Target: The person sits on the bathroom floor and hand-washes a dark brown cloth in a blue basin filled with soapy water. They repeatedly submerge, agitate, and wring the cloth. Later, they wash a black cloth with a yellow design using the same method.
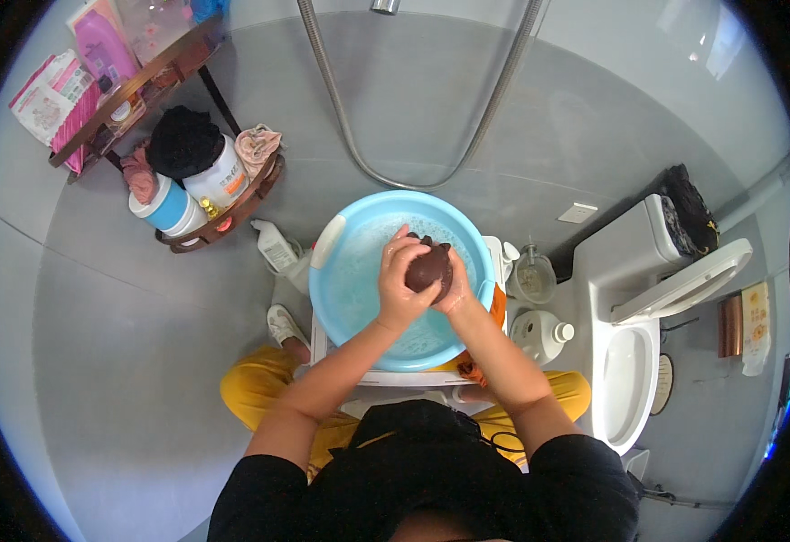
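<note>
A dark brown, rounded bundle [429, 273] with a smooth front and a lumpy far edge is held between both hands; it may be balled-up wet cloth, but I cannot tell for sure. My left hand [399, 282] is closed round its left side, fingers curled over the top. From the right, my right hand [455, 284] wraps its other side, partly hidden behind it. Both hands are over a light blue round basin [330, 312] holding bluish, sudsy water. Foam gathers along the far and near parts of the water.
The basin rests on a white stand [368, 378], with orange cloth [499, 309] by its right rim. A white jug [540, 336] and a toilet [625, 379] with raised lid are on the right. A white bottle [274, 246] and a loaded corner shelf [232, 212] stand left. A shower hose [341, 122] hangs beyond.
</note>
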